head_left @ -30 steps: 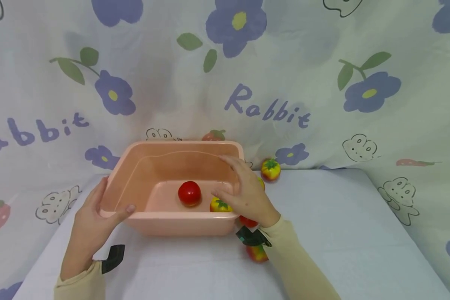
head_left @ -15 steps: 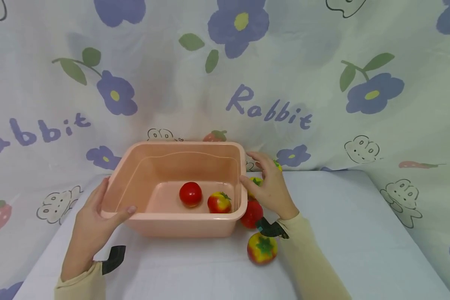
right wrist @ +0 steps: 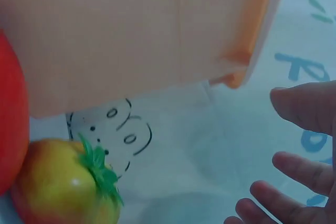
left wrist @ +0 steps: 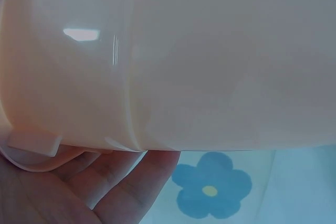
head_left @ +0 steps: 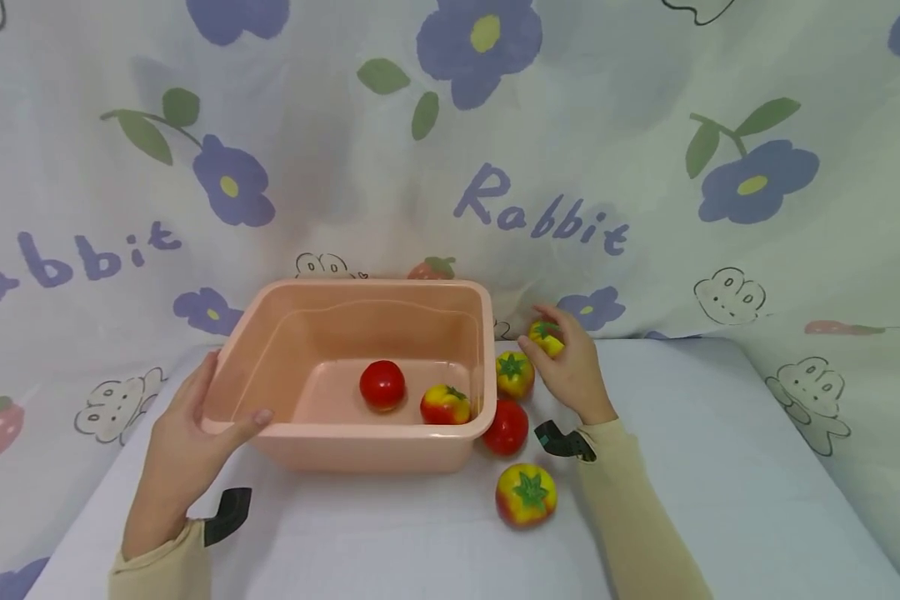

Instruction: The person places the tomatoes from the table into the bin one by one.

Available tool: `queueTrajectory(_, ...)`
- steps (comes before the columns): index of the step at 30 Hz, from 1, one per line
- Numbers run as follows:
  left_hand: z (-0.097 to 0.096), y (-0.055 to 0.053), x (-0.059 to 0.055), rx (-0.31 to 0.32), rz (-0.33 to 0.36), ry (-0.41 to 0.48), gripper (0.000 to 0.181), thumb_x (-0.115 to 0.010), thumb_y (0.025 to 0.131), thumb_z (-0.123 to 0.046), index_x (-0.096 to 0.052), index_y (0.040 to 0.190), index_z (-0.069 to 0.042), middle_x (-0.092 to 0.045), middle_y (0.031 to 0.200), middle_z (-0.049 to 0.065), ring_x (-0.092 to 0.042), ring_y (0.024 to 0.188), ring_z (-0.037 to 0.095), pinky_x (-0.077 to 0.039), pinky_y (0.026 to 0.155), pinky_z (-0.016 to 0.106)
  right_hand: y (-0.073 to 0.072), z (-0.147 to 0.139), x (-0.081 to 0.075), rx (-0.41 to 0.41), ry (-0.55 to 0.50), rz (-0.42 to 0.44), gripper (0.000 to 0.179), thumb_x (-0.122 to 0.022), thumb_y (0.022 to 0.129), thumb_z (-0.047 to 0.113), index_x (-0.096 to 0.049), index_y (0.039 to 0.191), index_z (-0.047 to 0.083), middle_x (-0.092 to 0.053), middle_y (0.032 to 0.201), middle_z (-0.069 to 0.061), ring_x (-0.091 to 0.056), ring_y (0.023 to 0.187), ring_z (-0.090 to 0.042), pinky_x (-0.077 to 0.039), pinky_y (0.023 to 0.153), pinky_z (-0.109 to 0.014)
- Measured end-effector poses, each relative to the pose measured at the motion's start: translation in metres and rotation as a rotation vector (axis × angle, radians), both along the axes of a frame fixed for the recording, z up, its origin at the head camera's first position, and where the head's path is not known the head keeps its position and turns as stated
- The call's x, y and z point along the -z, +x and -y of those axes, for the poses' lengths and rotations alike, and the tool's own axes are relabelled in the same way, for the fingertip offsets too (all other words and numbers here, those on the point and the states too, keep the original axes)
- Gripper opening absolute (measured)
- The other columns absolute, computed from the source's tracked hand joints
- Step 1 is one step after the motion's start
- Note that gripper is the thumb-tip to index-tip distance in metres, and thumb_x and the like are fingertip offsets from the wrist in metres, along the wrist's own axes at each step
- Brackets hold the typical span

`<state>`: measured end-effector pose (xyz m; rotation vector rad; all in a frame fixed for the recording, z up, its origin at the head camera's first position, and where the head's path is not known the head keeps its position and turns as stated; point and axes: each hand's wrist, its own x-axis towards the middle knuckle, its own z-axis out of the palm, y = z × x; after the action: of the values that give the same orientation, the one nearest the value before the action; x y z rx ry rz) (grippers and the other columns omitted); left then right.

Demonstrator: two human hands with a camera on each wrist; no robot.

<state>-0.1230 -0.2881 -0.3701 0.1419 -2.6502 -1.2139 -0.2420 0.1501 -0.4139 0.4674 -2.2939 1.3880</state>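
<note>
A pink plastic basin stands on the white-covered table. My left hand grips its left end, thumb over the rim and fingers along the outside; the left wrist view shows those fingers against the wall. Inside lie a red toy tomato and a yellow-red toy tomato. Beyond the basin's right end, my right hand reaches around a yellow toy tomato, partly hidden by the hand. In the right wrist view, thumb and fingers are spread apart.
Along the basin's right side sit a yellow-red tomato and a red tomato. Another yellow-red tomato lies nearer the front. A patterned cloth hangs behind the table.
My right hand has left the inside of the basin, where the yellow-red tomato now lies uncovered, and moved right to the back tomato. The left hand keeps its grip on the basin.
</note>
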Motion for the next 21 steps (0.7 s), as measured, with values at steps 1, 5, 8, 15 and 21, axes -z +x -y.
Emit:
queueTrajectory(1,0.0,0.0,0.001,0.002,0.003,-0.002,0.105,-0.079,0.087,-0.037,-0.008,0.163,-0.027,-0.015,0.167,0.011,-0.029,0.142,0.049,-0.022,0.111,0.072,-0.001,-0.002,0.003,0.005,-0.003,0.01,0.052,-0.072,0.093,0.015,-0.054,0.138,-0.003,-0.056,0.136,-0.021,-0.056,0.121,-0.039,-0.047,0.104,-0.056)
queueTrajectory(5,0.002,-0.003,0.0,0.0,-0.003,-0.006,0.103,-0.079,0.087,-0.035,-0.009,0.163,-0.026,-0.017,0.167,0.009,-0.03,0.142,0.047,-0.02,0.114,0.068,-0.009,-0.008,0.01,0.026,-0.02,0.038,0.052,-0.071,0.093,0.016,-0.054,0.139,-0.003,-0.055,0.136,-0.02,-0.053,0.123,-0.041,-0.046,0.106,-0.053)
queueTrajectory(8,0.001,-0.003,0.001,-0.01,0.007,0.006,0.103,-0.079,0.087,-0.034,-0.01,0.163,-0.027,-0.018,0.167,0.008,-0.031,0.142,0.046,-0.021,0.115,0.067,-0.014,-0.012,0.017,0.051,-0.021,0.069,0.052,-0.07,0.094,0.018,-0.053,0.139,-0.002,-0.054,0.137,-0.019,-0.051,0.125,-0.04,-0.045,0.107,-0.054)
queueTrajectory(15,0.001,-0.005,-0.002,0.002,0.008,0.023,0.102,-0.079,0.088,-0.033,-0.01,0.162,-0.026,-0.015,0.167,0.006,-0.026,0.146,0.043,-0.017,0.119,0.062,-0.027,-0.023,0.035,0.096,0.0,0.113,0.055,-0.072,0.093,0.016,-0.052,0.141,-0.002,-0.051,0.143,-0.019,-0.046,0.133,-0.036,-0.041,0.111,-0.053)
queueTrajectory(21,0.001,-0.001,-0.001,0.009,0.014,0.029,0.102,-0.078,0.088,-0.035,-0.009,0.162,-0.028,-0.013,0.168,0.005,-0.023,0.147,0.042,-0.015,0.119,0.063,-0.034,-0.03,0.047,0.113,0.033,0.168,0.059,-0.073,0.092,0.014,-0.049,0.144,0.001,-0.047,0.147,-0.018,-0.042,0.136,-0.036,-0.039,0.113,-0.052)
